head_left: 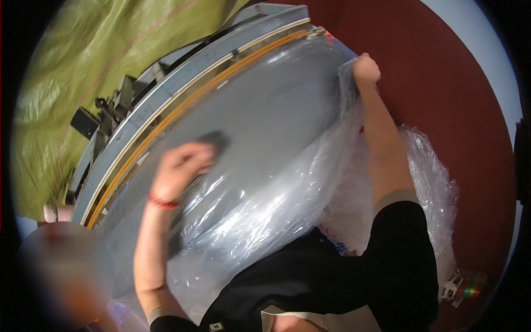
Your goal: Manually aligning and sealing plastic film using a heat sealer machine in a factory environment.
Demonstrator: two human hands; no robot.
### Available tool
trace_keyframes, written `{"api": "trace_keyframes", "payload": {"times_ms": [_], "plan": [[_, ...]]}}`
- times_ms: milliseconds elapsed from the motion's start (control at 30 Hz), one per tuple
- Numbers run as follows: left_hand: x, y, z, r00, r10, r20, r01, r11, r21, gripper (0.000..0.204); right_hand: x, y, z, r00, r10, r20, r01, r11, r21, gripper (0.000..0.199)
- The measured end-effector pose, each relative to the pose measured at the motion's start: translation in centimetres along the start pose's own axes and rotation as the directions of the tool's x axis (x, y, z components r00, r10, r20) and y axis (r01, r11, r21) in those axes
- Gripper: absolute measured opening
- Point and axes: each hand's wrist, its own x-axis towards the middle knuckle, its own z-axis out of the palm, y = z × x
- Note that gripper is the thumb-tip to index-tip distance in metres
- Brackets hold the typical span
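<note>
Nearest, a clear, crinkled plastic sheet (pixel 265 205) lay draped over the grey tabletop (pixel 260 105). The left hand (pixel 180 169) pressed on it, fingers curled around a small dark object (pixel 217 139). Farther right, the right hand (pixel 365 69) was closed tight, gripping the sheet's far edge.

- Warm, fairly dim indoor light; the brightest spots are white glare streaks on the clear plastic film (pixel 265 205).
- Left of the film, the left hand (pixel 180 169) is smeared by motion blur.
- Beyond the film, straight edges bow; black fisheye corners surround everything.
- A soft blurred patch sits below-left of the film.
</note>
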Motion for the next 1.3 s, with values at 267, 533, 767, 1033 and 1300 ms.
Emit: {"api": "trace_keyframes", "payload": {"times_ms": [267,533,767,1033,1300], "plan": [[15.0,0.7,21.8,0.975,0.165,0.153,-0.204,0.932,0.301,0.023,-0.4,-0.6,-0.9,1.000,0.009,0.014,-0.010,0.994,0.105,0.023],[14.6,4.1,22.3,0.985,-0.138,0.102,0.170,0.718,-0.675,0.027,-0.2,-0.1,-0.7,1.000,-0.020,-0.004,0.020,0.992,0.122,0.022],[-1.0,2.1,8.9,0.628,0.692,0.356,-0.244,0.610,-0.754,0.029,0.4,-0.4,0.3,0.996,-0.083,-0.007,0.084,0.996,0.026,0.025],[-23.5,-6.1,-9.0,0.504,0.390,-0.771,-0.854,0.360,-0.376,0.055,-0.5,-0.4,-0.7,0.995,-0.059,0.075,0.060,0.998,-0.006,0.031],[-31.1,-13.4,-6.1,0.535,-0.260,-0.804,-0.136,0.913,-0.386,0.028,1.4,1.0,0.6,0.995,-0.059,0.080,0.061,0.998,-0.018,0.034]]}}
